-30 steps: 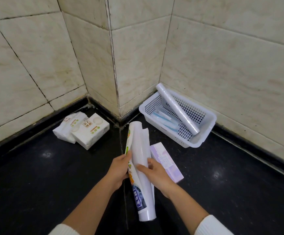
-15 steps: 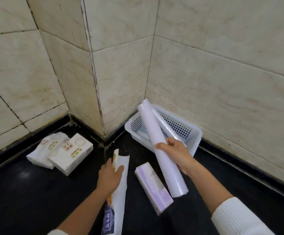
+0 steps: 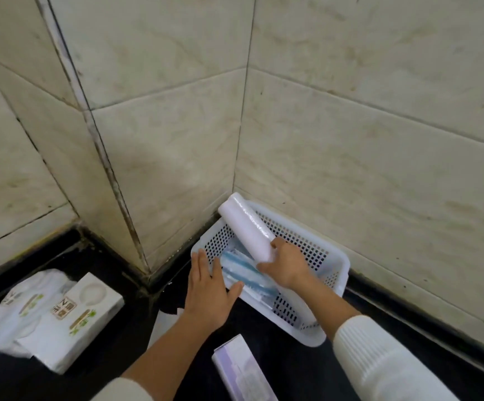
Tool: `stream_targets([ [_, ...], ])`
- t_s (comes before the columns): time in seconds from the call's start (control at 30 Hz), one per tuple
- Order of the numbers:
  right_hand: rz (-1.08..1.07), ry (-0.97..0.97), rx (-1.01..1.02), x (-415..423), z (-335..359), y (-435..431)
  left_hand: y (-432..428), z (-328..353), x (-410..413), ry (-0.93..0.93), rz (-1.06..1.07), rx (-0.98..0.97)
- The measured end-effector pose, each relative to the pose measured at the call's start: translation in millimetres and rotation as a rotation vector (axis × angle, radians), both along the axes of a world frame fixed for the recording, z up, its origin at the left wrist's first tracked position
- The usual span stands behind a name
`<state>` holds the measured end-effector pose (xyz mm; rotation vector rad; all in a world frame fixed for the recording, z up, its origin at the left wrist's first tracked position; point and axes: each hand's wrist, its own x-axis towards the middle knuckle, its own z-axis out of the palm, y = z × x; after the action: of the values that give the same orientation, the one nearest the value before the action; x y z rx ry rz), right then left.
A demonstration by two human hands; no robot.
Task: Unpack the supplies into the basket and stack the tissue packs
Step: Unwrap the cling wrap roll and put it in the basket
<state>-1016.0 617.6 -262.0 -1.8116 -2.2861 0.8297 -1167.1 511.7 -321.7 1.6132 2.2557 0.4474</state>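
Carton (image 3: 243, 371) nearest, lilac, lying flat on the dark floor (image 3: 394, 380) just short of the basket and not yet put away; looks stiff-sided and light, best taken across its narrow width. To the left, two tissue packs (image 3: 70, 319) side by side against the skirting, not yet stacked (soft film wrap, so likely squashy and a little slick); best lifted by the long edges with a flat palm beneath, not pinched at a corner. Further in, left hand (image 3: 209, 293) spread wide and flat, holding nothing, fingers laid over the near corner of the basket (image 3: 336, 256), seemingly steadying it. Just beyond, right hand (image 3: 287, 264) wrapped around the near end of a white roll (image 3: 246, 230), thumb under and fingers over. Roll slanted across the basket, far end propped up on the far rim by the wall corner, near end low inside. Probably light and fairly rigid along its length, with glossy film likely to slide in the palm; a hold nearer the middle would give better control for laying it flat. Under it, on the basket floor, blue-and-white packets (image 3: 246, 273), thin and flexible by the look of them, easily creased if the roll drops. Behind everything, pale tiled wall (image 3: 350, 125).
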Motion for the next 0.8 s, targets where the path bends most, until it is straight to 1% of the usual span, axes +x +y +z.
stream_targets([
  [0.13, 0.064, -0.176, 0.218, -5, -16, -2, -5, -8, -1, -0.003, 0.003, 0.060],
  [0.2, 0.087, -0.232, 0.294, -6, -20, -2, -6, -8, -2, -0.003, -0.001, 0.065],
  [0.27, 0.091, -0.235, 0.296, -5, -25, -3, -5, -7, -1, -0.017, -0.004, 0.055],
  [0.4, 0.083, -0.198, 0.238, 0, -22, -4, -1, -4, 1, -0.003, -0.003, 0.006],
  [0.47, 0.062, -0.145, 0.227, 5, -11, -3, 0, 2, 0, -0.036, -0.011, -0.028],
  [0.53, 0.020, -0.022, 0.228, 12, 3, -8, -3, 10, 0, -0.155, -0.005, 0.016],
  [0.63, -0.044, 0.225, 0.239, 24, 19, -38, -24, 21, 10, -0.330, 0.063, 0.262],
  [0.7, -0.020, 0.359, 0.233, 34, 22, -77, -52, 20, 21, -0.414, 0.119, 0.355],
  [0.73, 0.011, 0.396, 0.221, 40, 20, -100, -69, 16, 26, -0.448, 0.135, 0.358],
  [0.8, 0.070, 0.402, 0.153, 52, 10, -144, -105, 4, 37, -0.478, 0.146, 0.295],
])
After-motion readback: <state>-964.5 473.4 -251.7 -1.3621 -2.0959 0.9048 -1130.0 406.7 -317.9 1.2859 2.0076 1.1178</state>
